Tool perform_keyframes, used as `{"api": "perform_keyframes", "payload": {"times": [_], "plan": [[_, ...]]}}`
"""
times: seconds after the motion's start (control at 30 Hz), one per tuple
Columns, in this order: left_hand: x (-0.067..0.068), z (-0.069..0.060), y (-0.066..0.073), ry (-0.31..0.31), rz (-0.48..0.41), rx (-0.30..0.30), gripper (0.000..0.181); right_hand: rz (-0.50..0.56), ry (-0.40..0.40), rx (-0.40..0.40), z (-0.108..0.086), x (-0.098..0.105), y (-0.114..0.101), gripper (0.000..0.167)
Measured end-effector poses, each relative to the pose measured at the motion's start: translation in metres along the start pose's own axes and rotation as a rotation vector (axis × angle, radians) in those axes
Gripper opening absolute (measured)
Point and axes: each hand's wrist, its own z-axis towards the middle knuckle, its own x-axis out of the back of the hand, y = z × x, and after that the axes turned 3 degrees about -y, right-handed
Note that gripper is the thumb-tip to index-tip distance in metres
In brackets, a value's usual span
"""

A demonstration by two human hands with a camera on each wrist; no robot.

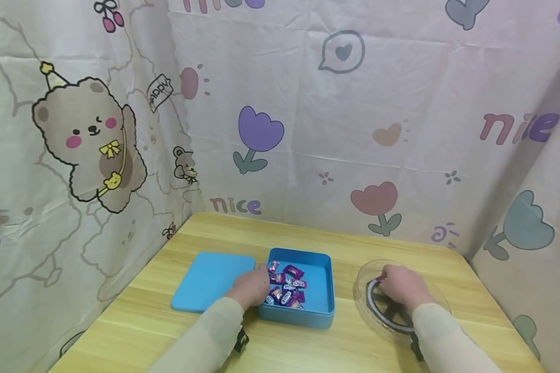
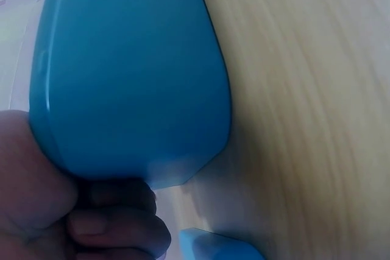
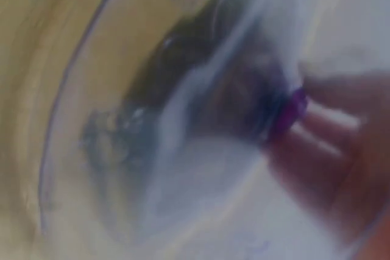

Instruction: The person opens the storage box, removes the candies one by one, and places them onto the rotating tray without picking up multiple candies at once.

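A blue box (image 1: pixel 296 315) without its lid stands on the table, and several purple-wrapped candies (image 1: pixel 287 298) lie in its left half. My left hand (image 1: pixel 252 285) grips the box's left wall; the left wrist view shows the thumb and curled fingers (image 2: pixel 119 229) at one end of the box. At the right, my right hand (image 1: pixel 405 285) is over a clear round dish (image 1: pixel 361 295) with a dark, spoked shape and a pale ring in it. In the blurred right wrist view, its fingertips pinch a purple-wrapped candy (image 3: pixel 289 114) above the dish.
A flat blue lid (image 1: pixel 210 282) lies left of the box on the wooden table (image 1: pixel 345 347). Printed cloth (image 1: pixel 303 129) hangs behind the table and along both sides. A dark strap piece shows at each wrist.
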Motion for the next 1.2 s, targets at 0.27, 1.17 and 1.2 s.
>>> {"api": "perform_keyframes", "payload": {"times": [0.27,1.17,1.2], "plan": [[-0.002,0.001,-0.002,-0.003,0.021,-0.003,0.053,-0.041,0.019,0.001,-0.003,0.003,-0.022,0.018],[0.001,0.000,-0.001,-0.010,0.001,0.008,0.056,0.016,0.123,0.379,0.010,-0.022,-0.154,0.024],[0.001,0.000,-0.001,-0.010,-0.004,0.010,0.056,0.016,0.109,0.399,0.011,-0.025,-0.156,0.024]]}}
